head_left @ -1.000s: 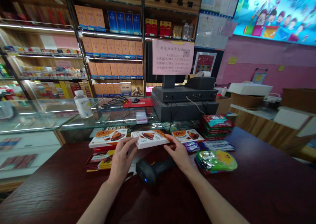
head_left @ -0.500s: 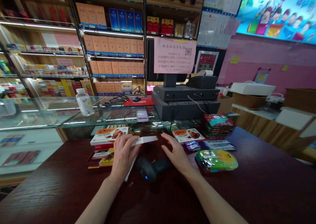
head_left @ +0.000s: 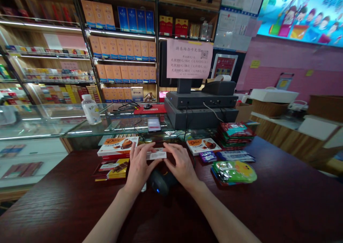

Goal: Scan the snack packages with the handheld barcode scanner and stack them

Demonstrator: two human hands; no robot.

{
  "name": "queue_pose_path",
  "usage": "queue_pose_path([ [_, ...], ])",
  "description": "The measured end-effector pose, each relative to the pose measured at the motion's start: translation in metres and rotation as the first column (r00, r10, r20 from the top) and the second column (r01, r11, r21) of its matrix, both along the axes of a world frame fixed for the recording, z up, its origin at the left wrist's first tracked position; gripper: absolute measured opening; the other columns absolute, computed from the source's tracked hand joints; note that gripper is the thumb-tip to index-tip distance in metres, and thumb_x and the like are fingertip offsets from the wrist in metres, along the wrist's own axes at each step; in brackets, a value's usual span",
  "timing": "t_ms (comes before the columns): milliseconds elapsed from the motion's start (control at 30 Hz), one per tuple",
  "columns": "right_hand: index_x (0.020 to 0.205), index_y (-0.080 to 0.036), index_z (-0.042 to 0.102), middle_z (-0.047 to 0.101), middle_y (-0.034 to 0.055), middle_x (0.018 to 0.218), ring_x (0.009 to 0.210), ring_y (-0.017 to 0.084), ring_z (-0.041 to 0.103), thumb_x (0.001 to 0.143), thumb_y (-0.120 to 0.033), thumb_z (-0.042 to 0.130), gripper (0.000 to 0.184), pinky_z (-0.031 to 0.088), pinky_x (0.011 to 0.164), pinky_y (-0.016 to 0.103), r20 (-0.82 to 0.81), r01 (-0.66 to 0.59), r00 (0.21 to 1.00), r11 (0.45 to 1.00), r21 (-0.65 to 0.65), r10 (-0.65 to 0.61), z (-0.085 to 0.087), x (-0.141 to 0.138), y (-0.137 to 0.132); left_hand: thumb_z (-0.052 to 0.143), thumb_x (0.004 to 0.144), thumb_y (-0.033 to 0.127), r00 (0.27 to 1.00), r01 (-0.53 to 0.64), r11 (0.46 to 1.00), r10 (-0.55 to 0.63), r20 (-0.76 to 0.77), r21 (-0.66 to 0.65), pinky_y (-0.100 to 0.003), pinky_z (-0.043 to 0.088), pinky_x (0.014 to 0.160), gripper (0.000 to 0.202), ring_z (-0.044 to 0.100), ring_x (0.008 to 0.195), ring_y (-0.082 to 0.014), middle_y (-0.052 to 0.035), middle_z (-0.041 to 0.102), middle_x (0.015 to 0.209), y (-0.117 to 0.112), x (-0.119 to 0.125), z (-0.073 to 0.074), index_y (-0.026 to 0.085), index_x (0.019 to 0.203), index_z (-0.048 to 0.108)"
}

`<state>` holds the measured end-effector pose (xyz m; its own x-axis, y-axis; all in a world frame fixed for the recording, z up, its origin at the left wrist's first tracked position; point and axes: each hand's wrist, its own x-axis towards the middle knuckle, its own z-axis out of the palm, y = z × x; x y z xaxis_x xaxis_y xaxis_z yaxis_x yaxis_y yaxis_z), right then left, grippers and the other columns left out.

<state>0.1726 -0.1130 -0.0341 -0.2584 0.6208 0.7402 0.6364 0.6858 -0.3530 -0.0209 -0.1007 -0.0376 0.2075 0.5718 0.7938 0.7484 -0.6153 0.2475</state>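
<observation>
Chocolate box (head_left: 156, 154), white and narrow, is held just above the dark wooden counter (head_left: 268, 200) between both hands and shows nearly edge-on. The left hand (head_left: 139, 166) and right hand (head_left: 182, 163) are both curled over it, their fingers gripping its left and right ends, with the two hands almost touching. Directly under the hands lies a black handheld barcode scanner (head_left: 162, 182) with a small blue light showing. Just left of the hands sits a stack of chocolate boxes (head_left: 118, 146), a white box on top of red and yellow packs. Just right lies a single matching box (head_left: 203, 146). Further right are purple-wrapped bars (head_left: 207, 157), flat blue-and-white packets (head_left: 235, 156), a pile of green duck-printed snack bags (head_left: 234, 172) and a stack of red and green packs (head_left: 235, 135). On the far side of the counter stands a glass display case (head_left: 53, 127) with a water bottle (head_left: 91, 109) on top, near a black till (head_left: 200, 109) and a receipt printer (head_left: 218, 88). A pink price notice (head_left: 189, 59) hangs above the till, beside shelves of orange cartons (head_left: 120, 46).
</observation>
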Motion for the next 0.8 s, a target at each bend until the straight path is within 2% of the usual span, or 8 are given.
queue_pose_path([
  [200, 0.144, -0.028, 0.046, 0.072, 0.0052, 0.118, 0.119, 0.025, 0.057, 0.095, -0.020, 0.056, 0.051, 0.043, 0.098, 0.043, -0.040, 0.079, 0.996, 0.997, -0.020, -0.080, -0.002, 0.003, 0.007, 0.075, 0.079, 0.039, 1.000, -0.009, 1.000, 0.009, -0.025, -0.003, -0.060, 0.018, 0.119, 0.071, 0.054, 0.122, -0.0277, -0.0066, 0.068, 0.117, 0.003, -0.011, 0.001, 0.025, 0.139, 0.039],
  [333, 0.141, -0.026, 0.049, 0.072, 0.0062, 0.117, 0.119, 0.026, 0.057, 0.095, -0.022, 0.056, 0.047, 0.042, 0.100, 0.043, -0.074, 0.124, 0.989, 0.991, -0.053, -0.128, -0.007, 0.006, 0.011, 0.065, 0.086, 0.028, 0.998, -0.039, 0.997, 0.036, -0.052, -0.073, -0.059, 0.015, 0.120, 0.054, 0.055, 0.120, -0.0263, -0.0036, 0.071, 0.113, 0.007, -0.024, -0.001, 0.026, 0.136, 0.044],
  [433, 0.141, -0.026, 0.049, 0.072, 0.0064, 0.119, 0.119, 0.025, 0.057, 0.094, -0.022, 0.056, 0.047, 0.042, 0.100, 0.044, -0.079, 0.122, 0.989, 0.989, -0.081, -0.128, -0.009, 0.006, 0.014, 0.061, 0.088, 0.028, 0.998, -0.048, 0.993, 0.043, -0.046, -0.110, -0.058, 0.014, 0.121, 0.042, 0.057, 0.117, -0.0263, -0.0022, 0.073, 0.109, 0.010, -0.029, -0.004, 0.027, 0.129, 0.052],
  [633, 0.144, -0.026, 0.044, 0.060, 0.0072, 0.138, 0.127, 0.023, 0.054, 0.090, -0.017, 0.053, 0.056, 0.039, 0.108, 0.045, -0.091, -0.027, 0.996, 0.982, -0.189, 0.009, 0.003, 0.022, 0.008, 0.061, 0.087, 0.029, 0.994, -0.104, 0.991, 0.107, 0.027, -0.082, -0.056, 0.013, 0.122, 0.024, 0.061, 0.113, -0.0253, -0.0034, 0.072, 0.110, 0.014, -0.028, -0.008, 0.026, 0.111, 0.059],
  [733, 0.137, -0.027, 0.052, 0.068, 0.0046, 0.125, 0.118, 0.022, 0.060, 0.088, -0.019, 0.056, 0.049, 0.042, 0.107, 0.043, -0.127, -0.154, 0.985, 0.917, -0.368, 0.115, 0.012, 0.040, 0.000, 0.061, 0.088, 0.032, 0.991, -0.135, 0.989, 0.136, 0.013, -0.068, -0.057, 0.013, 0.122, 0.023, 0.063, 0.111, -0.0245, -0.0034, 0.071, 0.109, 0.016, -0.028, -0.011, 0.025, 0.109, 0.058],
  [800, 0.129, -0.028, 0.059, 0.071, 0.0029, 0.118, 0.112, 0.022, 0.064, 0.087, -0.023, 0.061, 0.042, 0.045, 0.102, 0.040, -0.135, -0.254, 0.967, 0.804, -0.538, 0.216, 0.015, 0.051, -0.005, 0.060, 0.089, 0.033, 0.989, -0.144, 0.988, 0.145, -0.001, -0.054, -0.057, 0.014, 0.121, 0.023, 0.063, 0.111, -0.0239, -0.0034, 0.072, 0.109, 0.017, -0.028, -0.013, 0.024, 0.110, 0.057],
])
